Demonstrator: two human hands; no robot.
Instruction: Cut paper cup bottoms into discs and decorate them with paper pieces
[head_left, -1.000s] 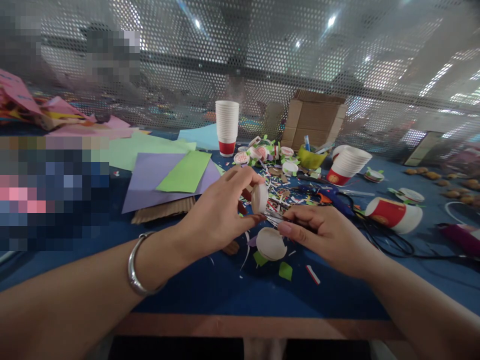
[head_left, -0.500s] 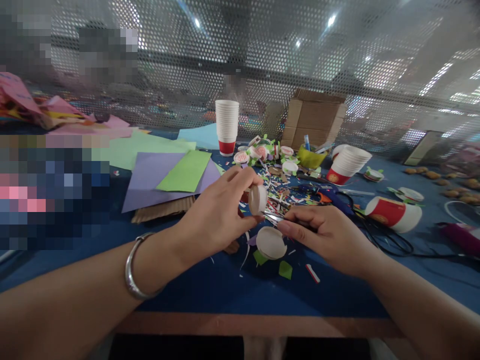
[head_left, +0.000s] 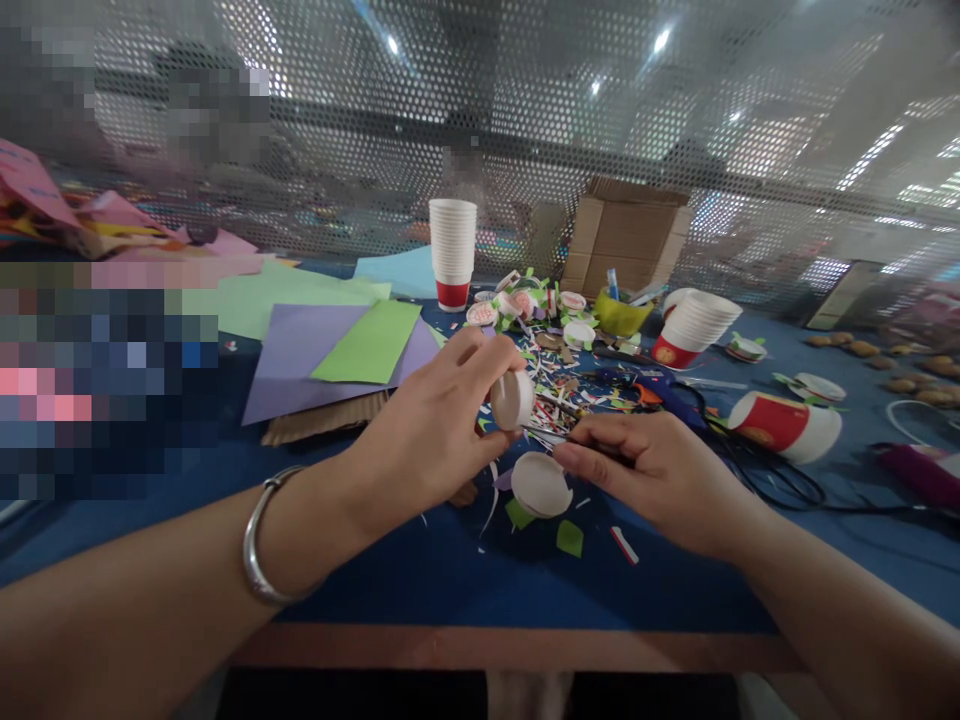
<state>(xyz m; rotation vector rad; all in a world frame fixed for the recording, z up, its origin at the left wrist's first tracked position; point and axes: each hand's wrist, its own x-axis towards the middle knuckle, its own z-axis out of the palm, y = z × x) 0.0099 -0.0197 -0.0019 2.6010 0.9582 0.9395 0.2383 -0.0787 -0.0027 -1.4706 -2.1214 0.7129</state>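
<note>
Between its thumb and fingers my left hand [head_left: 442,425] holds a small round white cup piece [head_left: 514,399], tilted on its side. My right hand [head_left: 656,470] is closed around the dark handles of scissors [head_left: 546,434], whose metal blades reach to the lower edge of that piece. Just below, a second round white cup piece [head_left: 541,485] lies on the blue table, with green and purple paper bits beside it. A green paper scrap [head_left: 570,538] and a red and white strip [head_left: 624,545] lie nearer the front edge.
Behind the hands are paper shreds [head_left: 559,375], a stack of paper cups [head_left: 453,255], a yellow container [head_left: 622,313] and a cardboard box [head_left: 626,240]. Purple paper [head_left: 300,365] lies left. On the right are a tipped red cup [head_left: 780,425] and black cable [head_left: 787,497].
The scissors' blades look closer together and the held cup piece has turned slightly. Both hands stay in nearly the same place.
</note>
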